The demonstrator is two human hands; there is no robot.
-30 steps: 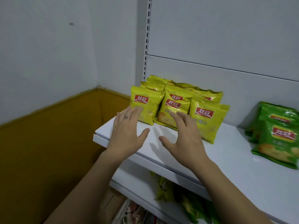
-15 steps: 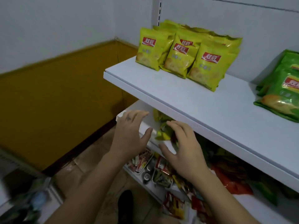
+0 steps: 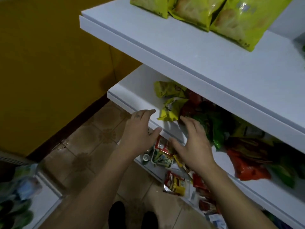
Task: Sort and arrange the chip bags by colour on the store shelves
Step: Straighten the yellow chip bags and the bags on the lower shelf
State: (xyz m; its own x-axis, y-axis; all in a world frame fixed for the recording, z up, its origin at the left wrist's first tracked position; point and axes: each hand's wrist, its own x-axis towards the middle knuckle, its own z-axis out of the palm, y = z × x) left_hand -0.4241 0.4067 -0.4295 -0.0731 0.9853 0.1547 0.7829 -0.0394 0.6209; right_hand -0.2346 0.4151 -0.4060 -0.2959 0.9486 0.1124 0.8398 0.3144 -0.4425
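Several yellow chip bags (image 3: 196,12) stand in a row on the white upper shelf (image 3: 181,52). On the middle shelf (image 3: 137,95) below lies a mixed heap: crumpled yellow bags (image 3: 171,104), a green bag (image 3: 212,128) and a red bag (image 3: 247,167). My left hand (image 3: 140,131) hovers with straight fingers at the front edge of the middle shelf, holding nothing. My right hand (image 3: 193,139) reaches flat over that edge, its fingertips just short of the crumpled yellow bag and the green one, empty too.
Small packets (image 3: 175,182) fill the lowest shelf under my hands. A yellow wall (image 3: 49,63) stands at the left, tiled floor (image 3: 92,139) lies below, and another low shelf with greenish goods (image 3: 16,204) sits at the bottom left.
My view has tilted down from the upper shelf to the middle one. Both hands dropped from in front of the yellow bags to the middle shelf's edge, staying empty.
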